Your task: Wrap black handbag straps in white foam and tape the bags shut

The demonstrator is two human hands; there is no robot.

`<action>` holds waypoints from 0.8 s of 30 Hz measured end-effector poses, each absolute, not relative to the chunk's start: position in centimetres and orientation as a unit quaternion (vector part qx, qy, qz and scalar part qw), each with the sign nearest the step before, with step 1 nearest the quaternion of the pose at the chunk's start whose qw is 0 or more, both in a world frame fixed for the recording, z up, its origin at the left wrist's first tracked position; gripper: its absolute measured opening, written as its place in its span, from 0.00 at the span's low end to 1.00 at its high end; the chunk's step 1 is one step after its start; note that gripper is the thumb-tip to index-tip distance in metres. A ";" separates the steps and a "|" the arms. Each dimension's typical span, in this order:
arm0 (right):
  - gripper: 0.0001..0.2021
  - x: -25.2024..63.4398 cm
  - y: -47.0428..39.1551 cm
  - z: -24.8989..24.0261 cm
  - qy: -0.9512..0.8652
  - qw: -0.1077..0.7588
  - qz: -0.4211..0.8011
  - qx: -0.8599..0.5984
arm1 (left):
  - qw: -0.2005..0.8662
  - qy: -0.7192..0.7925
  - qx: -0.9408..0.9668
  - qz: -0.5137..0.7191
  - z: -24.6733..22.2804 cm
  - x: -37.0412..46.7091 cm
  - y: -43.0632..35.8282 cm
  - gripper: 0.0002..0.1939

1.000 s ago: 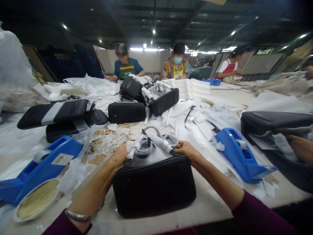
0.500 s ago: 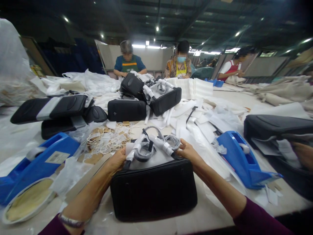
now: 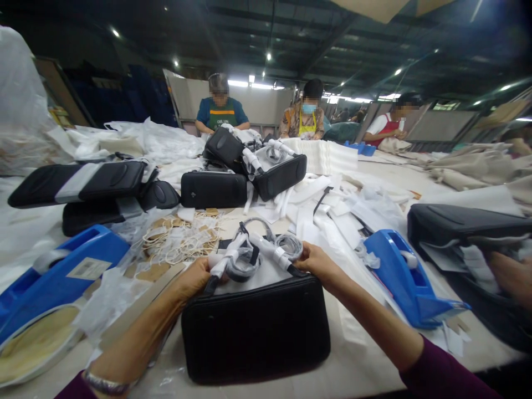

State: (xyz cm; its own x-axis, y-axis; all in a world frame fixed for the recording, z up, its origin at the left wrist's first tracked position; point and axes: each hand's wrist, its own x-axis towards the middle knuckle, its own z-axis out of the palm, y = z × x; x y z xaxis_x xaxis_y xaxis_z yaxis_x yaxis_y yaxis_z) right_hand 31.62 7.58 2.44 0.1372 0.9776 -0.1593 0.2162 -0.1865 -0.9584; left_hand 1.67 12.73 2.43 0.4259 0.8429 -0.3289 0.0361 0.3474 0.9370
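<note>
A black handbag (image 3: 255,330) lies in front of me on the table, its broad black face toward me. Its handles are wrapped in white foam (image 3: 272,250), and coiled straps in clear film (image 3: 243,265) rest on top. My left hand (image 3: 194,281) grips the bag's far left edge beside the wrapped handle. At the far right edge, my right hand (image 3: 318,265) has its fingers closed on the bag near the other strap coil. The bag hides part of the fingers of both hands.
Blue tape dispensers stand at left (image 3: 89,260) and right (image 3: 409,282). A round tray (image 3: 39,346) sits front left. Cords and tags (image 3: 178,238), foam strips (image 3: 344,221) and more black bags (image 3: 214,189) lie beyond. A co-worker's hand (image 3: 513,274) holds a bag (image 3: 469,221) at right.
My view has shifted slightly, so the bag and both hands appear a little lower and further left. Both hands keep their hold on the bag. The co-worker at the far right has lowered their head.
</note>
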 end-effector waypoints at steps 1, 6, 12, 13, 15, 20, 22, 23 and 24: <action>0.17 31.5 7.4 2.6 -0.467 0.425 0.456 -0.627 | 0.689 0.437 0.507 0.279 2.3 1.6 12.7 0.05; 0.21 30.9 7.0 3.9 -0.466 0.431 0.453 -0.626 | 0.696 0.383 0.548 0.262 2.6 1.3 12.5 0.04; 0.21 30.7 7.7 5.0 -0.516 0.391 0.473 -0.598 | 0.710 0.389 0.552 0.198 3.3 0.7 12.0 0.03; 0.22 30.8 7.9 4.9 -0.519 0.391 0.477 -0.592 | 0.712 0.391 0.552 0.188 3.4 0.6 12.0 0.03; 0.24 31.1 8.2 4.7 -0.527 0.396 0.482 -0.577 | 0.713 0.389 0.554 0.180 3.6 0.5 12.0 0.03; 0.20 31.6 8.8 4.3 -0.515 0.347 0.493 -0.609 | 0.709 0.377 0.565 0.188 4.2 0.7 11.8 0.03; 0.17 31.4 8.9 4.6 -0.503 0.330 0.482 -0.638 | 0.705 0.371 0.575 0.185 4.2 0.6 11.8 0.02; 0.17 31.2 8.9 4.9 -0.500 0.330 0.473 -0.646 | 0.702 0.371 0.580 0.181 4.1 0.5 11.8 0.01; 0.17 31.0 8.8 5.1 -0.499 0.332 0.465 -0.651 | 0.700 0.372 0.583 0.176 4.0 0.4 11.9 0.01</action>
State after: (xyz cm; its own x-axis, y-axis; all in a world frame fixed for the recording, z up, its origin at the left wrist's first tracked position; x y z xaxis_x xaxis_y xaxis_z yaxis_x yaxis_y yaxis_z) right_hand 31.04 8.79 5.14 0.0686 0.9592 -0.2742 0.3405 -0.2808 -0.8973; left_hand 0.39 11.88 4.00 0.6609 0.6804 -0.3167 0.1883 0.2581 0.9476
